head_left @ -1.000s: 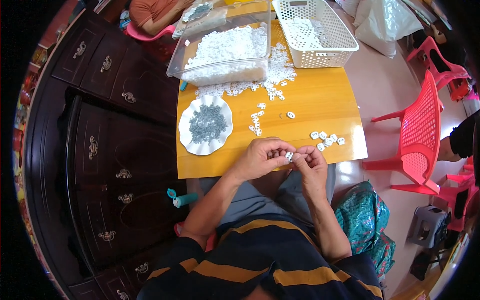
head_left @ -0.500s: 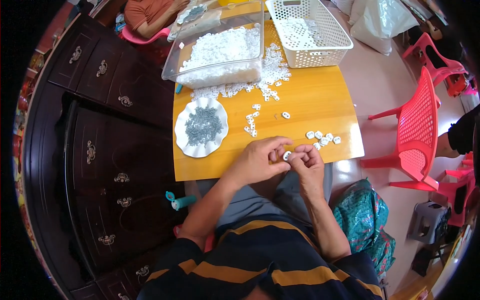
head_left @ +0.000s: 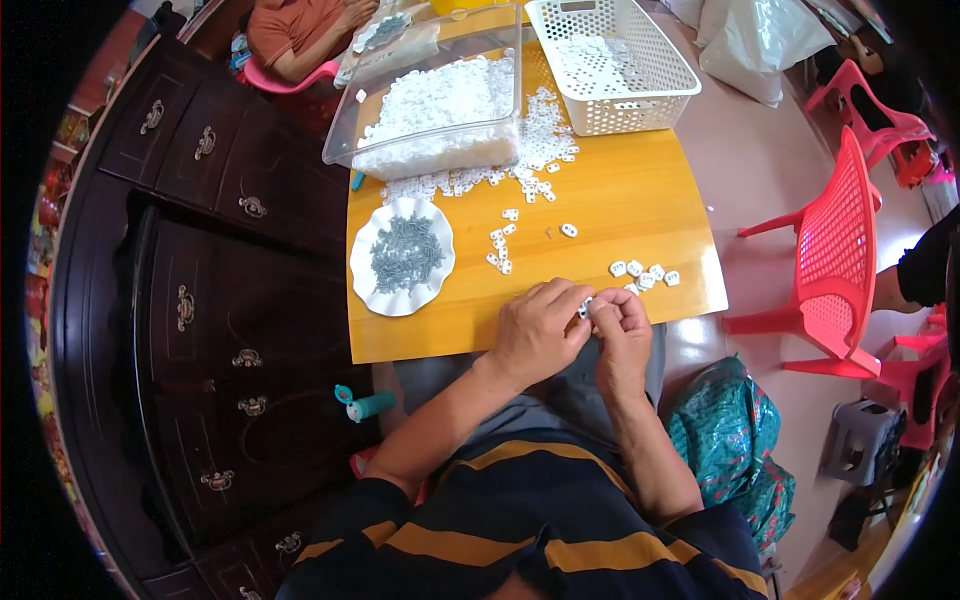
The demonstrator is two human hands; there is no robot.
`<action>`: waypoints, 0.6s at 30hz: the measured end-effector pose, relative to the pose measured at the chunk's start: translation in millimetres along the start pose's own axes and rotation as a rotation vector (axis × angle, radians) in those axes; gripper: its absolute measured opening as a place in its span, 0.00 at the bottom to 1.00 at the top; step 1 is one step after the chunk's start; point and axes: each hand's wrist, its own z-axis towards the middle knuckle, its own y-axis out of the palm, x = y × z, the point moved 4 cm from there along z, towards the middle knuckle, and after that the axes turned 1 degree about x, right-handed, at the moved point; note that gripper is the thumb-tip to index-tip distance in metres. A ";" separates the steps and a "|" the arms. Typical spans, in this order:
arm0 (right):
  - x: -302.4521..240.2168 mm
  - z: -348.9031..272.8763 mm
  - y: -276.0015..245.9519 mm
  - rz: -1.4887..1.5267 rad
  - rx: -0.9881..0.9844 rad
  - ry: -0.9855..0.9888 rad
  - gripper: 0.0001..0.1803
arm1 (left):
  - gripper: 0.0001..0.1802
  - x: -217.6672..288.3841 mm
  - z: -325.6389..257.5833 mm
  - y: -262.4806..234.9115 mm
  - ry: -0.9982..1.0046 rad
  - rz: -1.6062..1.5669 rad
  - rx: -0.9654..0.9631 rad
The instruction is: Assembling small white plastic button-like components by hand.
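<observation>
Above the near edge of the wooden table, my left hand (head_left: 541, 328) and my right hand (head_left: 624, 350) meet fingertip to fingertip. Pinched between them is a small white plastic piece (head_left: 584, 308) with dark spots, partly covered by the fingers. Just beyond my right hand lies a cluster of similar rounded white pieces (head_left: 646, 277). One more oval white piece (head_left: 569, 230) rests farther in, beside a single screw (head_left: 548, 234). Several small white two-hole pieces (head_left: 500, 240) are scattered past my left hand. A scalloped white plate (head_left: 374, 294) holds a heap of grey screws (head_left: 407, 251).
A clear plastic bin (head_left: 345, 130) full of white pieces stands on the table (head_left: 640, 190), with loose pieces spilled around it. Beside it is a white perforated basket (head_left: 640, 115). Dark drawers (head_left: 200, 250) flank the left; a red chair (head_left: 830, 260) stands right. Another person (head_left: 290, 40) sits beyond.
My left hand has turned and closed in, its fingers curling over the white piece. Both hands are now tighter together around it.
</observation>
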 end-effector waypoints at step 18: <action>-7.2 6.0 -5.4 -0.007 -0.060 0.000 0.04 | 0.15 -1.2 5.1 -1.9 0.041 -0.054 -0.165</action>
